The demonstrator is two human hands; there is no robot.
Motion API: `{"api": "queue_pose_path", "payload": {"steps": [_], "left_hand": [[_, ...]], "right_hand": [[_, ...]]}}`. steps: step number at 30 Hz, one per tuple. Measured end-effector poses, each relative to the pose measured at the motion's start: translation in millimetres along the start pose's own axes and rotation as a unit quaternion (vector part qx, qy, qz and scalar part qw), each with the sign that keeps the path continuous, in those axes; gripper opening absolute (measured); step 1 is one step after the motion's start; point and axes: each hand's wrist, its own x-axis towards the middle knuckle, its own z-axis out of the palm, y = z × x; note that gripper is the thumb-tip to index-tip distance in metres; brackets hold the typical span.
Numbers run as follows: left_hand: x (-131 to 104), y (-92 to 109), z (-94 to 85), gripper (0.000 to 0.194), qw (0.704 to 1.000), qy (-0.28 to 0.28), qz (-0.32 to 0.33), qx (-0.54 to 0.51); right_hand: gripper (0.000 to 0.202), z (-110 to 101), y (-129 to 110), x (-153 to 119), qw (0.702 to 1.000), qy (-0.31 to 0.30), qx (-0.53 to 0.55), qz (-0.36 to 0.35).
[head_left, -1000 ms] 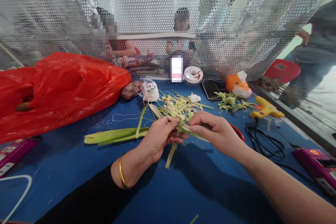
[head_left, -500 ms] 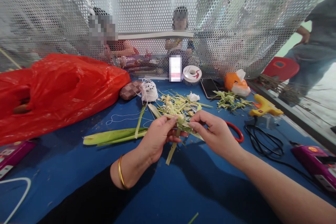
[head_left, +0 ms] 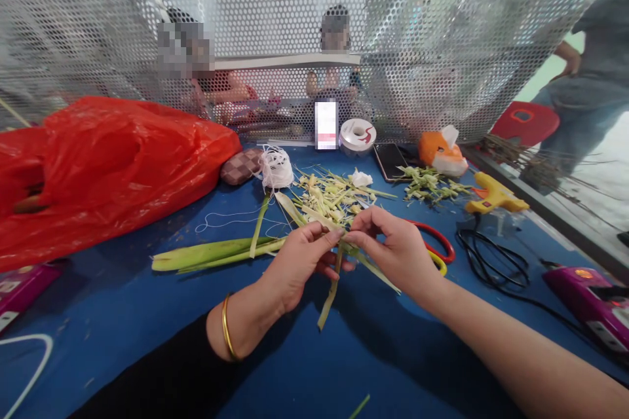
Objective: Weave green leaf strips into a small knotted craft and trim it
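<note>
Strips of pale green leaf (head_left: 327, 304) hang and fan out between my two hands over the blue table. My left hand (head_left: 299, 258), with a gold bangle at the wrist, pinches them between thumb and fingers. From the right, my right hand (head_left: 388, 245) grips the same strips with thumb and index finger, the fingertips of both hands almost touching. Just behind lies a pile of cut leaf pieces (head_left: 327, 193). Longer green leaves (head_left: 211, 255) lie to the left of my left hand. Scissors with red and yellow handles (head_left: 445, 245) are partly hidden behind my right hand.
On the left are a red plastic bag (head_left: 128, 170) and white string (head_left: 276, 168). A lit phone (head_left: 327, 124), a ribbon spool (head_left: 358, 136) and a dark phone (head_left: 390, 162) stand or lie at the back. A yellow glue gun (head_left: 498, 195) with its cable is right. People sit behind the mesh.
The strips have shifted and turned in my hands; one now points down to the right. My fingertips have moved closer together, and the yellow scissor handle has come into view.
</note>
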Motion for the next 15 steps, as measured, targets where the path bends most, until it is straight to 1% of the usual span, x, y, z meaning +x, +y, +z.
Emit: {"api": "queue_pose_path", "payload": {"steps": [3, 6, 10, 13, 15], "left_hand": [[0.9, 0.9, -2.9, 0.017, 1.000, -0.004, 0.003, -0.010], [2.4, 1.9, -4.7, 0.018, 0.999, 0.009, -0.004, -0.036], [2.2, -0.2, -1.0, 0.025, 0.999, 0.028, -0.004, -0.023], [0.8, -4.5, 3.7, 0.025, 0.999, 0.036, -0.002, 0.004], [0.9, -6.3, 4.4, 0.024, 0.999, 0.042, -0.009, -0.001]], "right_hand": [[0.008, -4.2, -1.8, 2.2, 0.999, -0.020, 0.020, -0.022], [0.002, -7.2, -3.9, 3.8, 0.997, -0.043, 0.051, -0.034], [0.004, -6.1, -4.7, 1.2, 0.997, -0.051, 0.058, 0.000], [0.010, -2.4, -2.8, -1.6, 0.997, -0.055, 0.048, 0.036], [0.012, -1.4, -0.9, -1.2, 0.996, -0.054, 0.062, 0.047]]}}
